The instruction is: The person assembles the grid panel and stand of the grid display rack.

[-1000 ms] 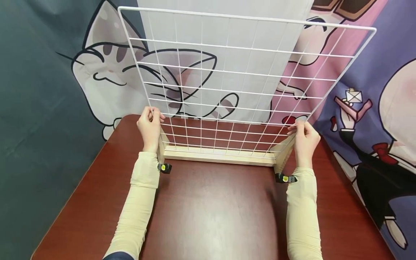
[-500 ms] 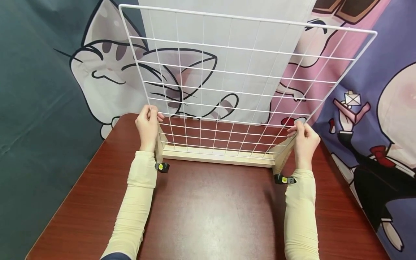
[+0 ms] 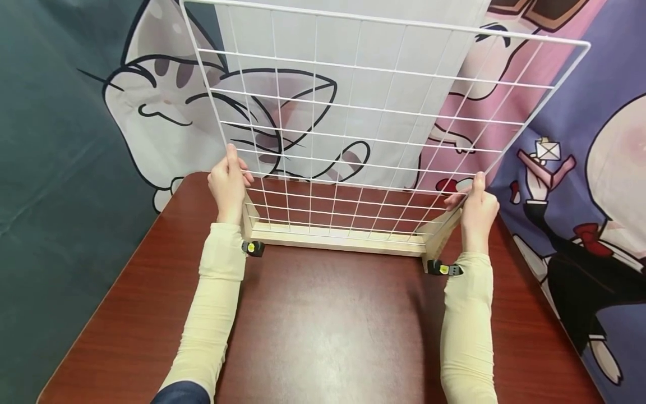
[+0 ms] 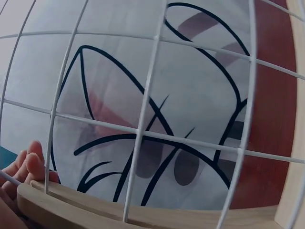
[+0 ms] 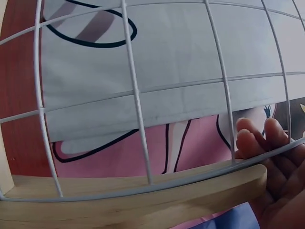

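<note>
A white wire grid panel point(image 3: 348, 105) stands upright in a pale wooden stand point(image 3: 338, 237), leaning back a little. Its side wires run down along the stand's two side pieces. My left hand point(image 3: 229, 188) holds the panel's left edge at the top of the left side piece point(image 4: 71, 205), thumb pointing up along the wire. On the opposite edge, my right hand point(image 3: 478, 213) grips the side wire with its thumb raised too. Curled fingertips point(image 5: 243, 138) show behind the wires in the right wrist view, close to the end of the right side piece point(image 5: 214, 188).
The stand sits toward the back of a reddish-brown table point(image 3: 323, 314). Behind it hangs a cloth backdrop point(image 3: 166, 134) with cartoon cats. A purple cloth point(image 3: 621, 67) with cartoon figures covers the right side. Black wrist cameras point(image 3: 254, 248) are strapped to both wrists.
Both thumbs have lifted from a bent pinch and now lie straight up along the side wires. The panel's top edge sits slightly higher in the head view; the stand stays nearly in place.
</note>
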Motion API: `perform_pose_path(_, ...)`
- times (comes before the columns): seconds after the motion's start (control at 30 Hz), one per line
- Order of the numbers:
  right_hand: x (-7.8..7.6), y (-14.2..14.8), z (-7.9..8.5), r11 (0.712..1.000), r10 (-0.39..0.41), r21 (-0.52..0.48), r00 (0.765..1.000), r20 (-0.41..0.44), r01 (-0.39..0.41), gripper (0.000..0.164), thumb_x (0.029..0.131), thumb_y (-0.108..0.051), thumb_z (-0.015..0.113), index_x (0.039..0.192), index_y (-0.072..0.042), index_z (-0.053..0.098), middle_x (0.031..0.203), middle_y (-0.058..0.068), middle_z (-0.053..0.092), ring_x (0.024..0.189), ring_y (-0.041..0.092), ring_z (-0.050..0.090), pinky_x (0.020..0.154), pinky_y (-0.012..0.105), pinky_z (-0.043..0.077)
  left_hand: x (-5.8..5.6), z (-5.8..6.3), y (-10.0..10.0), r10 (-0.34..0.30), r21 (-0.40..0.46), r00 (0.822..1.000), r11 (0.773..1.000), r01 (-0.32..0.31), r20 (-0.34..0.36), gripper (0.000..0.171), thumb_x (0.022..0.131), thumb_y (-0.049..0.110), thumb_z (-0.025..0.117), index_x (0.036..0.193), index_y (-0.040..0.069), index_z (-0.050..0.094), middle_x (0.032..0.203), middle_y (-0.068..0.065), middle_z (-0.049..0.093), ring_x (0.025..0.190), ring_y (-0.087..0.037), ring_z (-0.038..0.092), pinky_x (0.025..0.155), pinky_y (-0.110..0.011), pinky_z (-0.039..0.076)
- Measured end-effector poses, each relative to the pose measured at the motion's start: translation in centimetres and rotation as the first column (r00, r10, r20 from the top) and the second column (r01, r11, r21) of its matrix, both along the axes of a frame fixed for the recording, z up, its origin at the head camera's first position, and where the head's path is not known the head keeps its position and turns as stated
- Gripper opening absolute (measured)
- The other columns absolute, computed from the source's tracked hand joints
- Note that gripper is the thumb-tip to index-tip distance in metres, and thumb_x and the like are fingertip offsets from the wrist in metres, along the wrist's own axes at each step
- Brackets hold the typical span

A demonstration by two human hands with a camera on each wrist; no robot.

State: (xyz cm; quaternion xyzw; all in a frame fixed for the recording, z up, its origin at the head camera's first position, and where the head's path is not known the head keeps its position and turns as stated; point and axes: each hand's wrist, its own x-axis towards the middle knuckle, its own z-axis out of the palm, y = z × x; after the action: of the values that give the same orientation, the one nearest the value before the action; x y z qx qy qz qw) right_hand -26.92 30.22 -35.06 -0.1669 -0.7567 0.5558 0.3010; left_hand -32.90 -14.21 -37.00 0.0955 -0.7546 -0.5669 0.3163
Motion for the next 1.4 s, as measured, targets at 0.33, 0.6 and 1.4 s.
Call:
perform_pose_path(0.33,-0.1,0.2,1.6,0.997,0.052,-0.053,0.998,0.047,-0.05,0.071,0.098,-0.056,0.036,0.048,-0.014,0.066,0.043,-0.01,0.06,0.038,0.006,0.058,0.04,0.021,0.034,-0.1,1.2,0.1,-0.02,0.022,0.999,1.0,0.019,0.025,0.063,0.096,0.063,0.035,0.065,0.014,0.061,0.044,0.013,0.054,0.045,-0.01,0.058,0.085,-0.023,0.045)
perform_pose_path(0.6,0.0,0.0,0.8,0.998,0.045,-0.054,0.999,0.025,-0.043,0.072,0.098,-0.058,0.037,0.05,-0.013,0.064,0.044,-0.011,0.061,0.039,0.005,0.057,0.041,0.021,0.033,0.2,0.4,0.1,-0.047,0.158,0.998,0.986,0.054,-0.047,0.059,0.095,0.06,0.043,0.062,0.014,0.06,0.043,0.008,0.054,0.04,-0.008,0.052,0.061,-0.017,0.044)
perform_pose_path(1.4,-0.5,-0.4,-2.3,0.993,-0.1,0.044,0.966,-0.238,0.114,0.058,0.101,-0.043,0.044,0.053,-0.018,0.065,0.046,-0.023,0.056,0.038,-0.006,0.052,0.048,0.011,0.041,-0.2,-3.6,1.0,-0.015,0.124,0.915,0.99,0.071,-0.402,0.035,0.103,0.014,0.045,0.074,-0.001,0.058,0.051,0.01,0.052,0.047,-0.007,0.045,0.049,-0.013,0.036)
